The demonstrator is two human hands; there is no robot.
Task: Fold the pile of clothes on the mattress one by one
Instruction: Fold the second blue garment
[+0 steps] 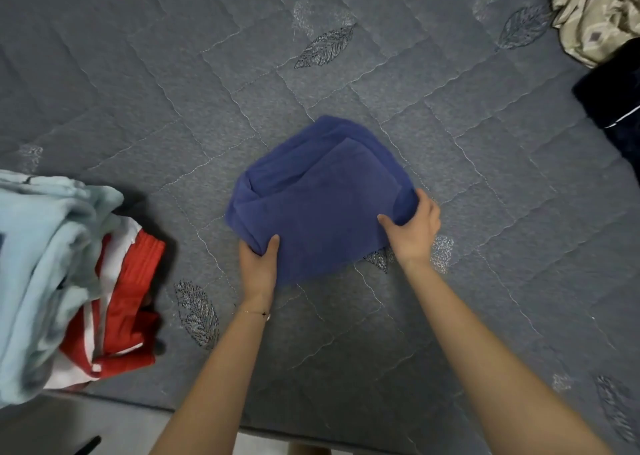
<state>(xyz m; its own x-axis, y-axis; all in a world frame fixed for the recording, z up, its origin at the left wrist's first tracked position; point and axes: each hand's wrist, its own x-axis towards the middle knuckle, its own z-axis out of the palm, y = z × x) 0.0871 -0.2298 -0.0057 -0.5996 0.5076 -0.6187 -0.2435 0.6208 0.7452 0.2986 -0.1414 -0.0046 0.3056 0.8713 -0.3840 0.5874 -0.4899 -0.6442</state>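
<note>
The left hand (pixel 258 262) pinches the near left corner of the folded blue garment (pixel 318 198), thumb on top, the other fingers tucked beneath it and hidden. The right hand (pixel 414 229) grips the right edge, its fingers (pixel 425 200) curled round the fold. Holding both sides probably stops the layers slipping before a lift or a last fold. The garment lies mid-frame on the grey quilted mattress (pixel 173 73); its type cannot be told. At lower left a light blue garment (pixel 41 246) and a red and white garment (pixel 128 298) are cut off by the frame edge. So are a beige patterned cloth (pixel 595 11) and a dark navy garment (pixel 609 90) at upper right.
</note>
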